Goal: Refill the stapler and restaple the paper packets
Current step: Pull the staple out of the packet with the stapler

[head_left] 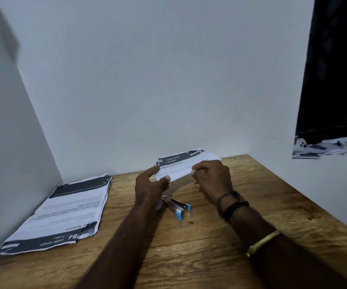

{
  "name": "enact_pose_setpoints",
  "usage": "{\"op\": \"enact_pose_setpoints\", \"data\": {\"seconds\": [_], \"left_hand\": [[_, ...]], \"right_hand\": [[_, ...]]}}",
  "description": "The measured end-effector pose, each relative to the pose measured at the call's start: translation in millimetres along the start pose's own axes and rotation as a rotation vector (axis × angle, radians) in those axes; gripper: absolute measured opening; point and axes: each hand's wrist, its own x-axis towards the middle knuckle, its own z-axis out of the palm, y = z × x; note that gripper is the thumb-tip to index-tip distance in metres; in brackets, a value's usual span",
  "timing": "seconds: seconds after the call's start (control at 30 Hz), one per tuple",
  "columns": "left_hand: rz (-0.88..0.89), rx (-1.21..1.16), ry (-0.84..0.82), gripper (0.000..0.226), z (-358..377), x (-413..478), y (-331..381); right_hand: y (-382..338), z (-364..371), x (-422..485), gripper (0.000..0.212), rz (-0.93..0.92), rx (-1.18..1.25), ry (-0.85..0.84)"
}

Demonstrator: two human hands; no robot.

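The brown wood-grain surface (pixel 241 215) sits in a corner of pale walls, likely so the papers have a backstop. At its left lies a stack of white printed paper packets with dark header bands (pixel 64 211), flat and well apart from the hands, seemingly waiting their turn. Held above the middle is a small white printed paper packet with a dark banner (pixel 181 163), raised off the surface, probably to square its edges before stapling. The left hand (pixel 149 184) pinches its left end between thumb and fingers; the right hand (pixel 212 176) is curled closed on its right end. Beneath them the small silver stapler with blue tips (pixel 176 205) lies splayed open on the surface, apparently for refilling.
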Motion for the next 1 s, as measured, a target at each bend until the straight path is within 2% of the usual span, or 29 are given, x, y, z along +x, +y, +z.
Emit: {"op": "enact_pose_setpoints", "data": {"seconds": [0.17, 0.33, 0.43, 0.5, 0.57, 0.73, 0.83, 1.0], "left_hand": [[0.025, 0.193, -0.045, 0.058, 34.4, 15.3, -10.5], [0.099, 0.427, -0.067, 0.058, 72.5, 28.6, -25.3], [0.072, 0.476, -0.112, 0.059, 94.5, 30.9, -31.2], [0.046, 0.478, -0.133, 0.061, 108.6, 31.4, -36.1], [0.098, 0.617, -0.138, 0.058, 118.9, 32.1, -38.0], [0.154, 0.809, -0.159, 0.035, 134.0, 37.8, -35.1], [0.177, 0.911, -0.201, 0.022, 139.5, 41.3, -35.3], [0.191, 1.0, -0.208, 0.025, 144.0, 49.9, -41.0]], "right_hand": [[10.8, -17.8, 14.4, 0.011, 0.063, 0.02, 0.106], [24.6, -32.6, 25.8, 0.019, 0.082, -0.228, 0.209], [32.2, -39.9, 30.9, 0.022, 0.136, -0.3, 0.226], [36.3, -43.1, 34.6, 0.025, 0.154, -0.355, 0.226], [40.2, -45.6, 38.1, 0.025, 0.16, -0.411, 0.221], [52.2, -52.2, 45.3, 0.021, 0.174, -0.495, 0.166], [55.2, -53.8, 49.0, 0.027, 0.198, -0.547, 0.14], [56.6, -49.5, 56.5, 0.027, 0.185, -0.645, 0.076]]}}
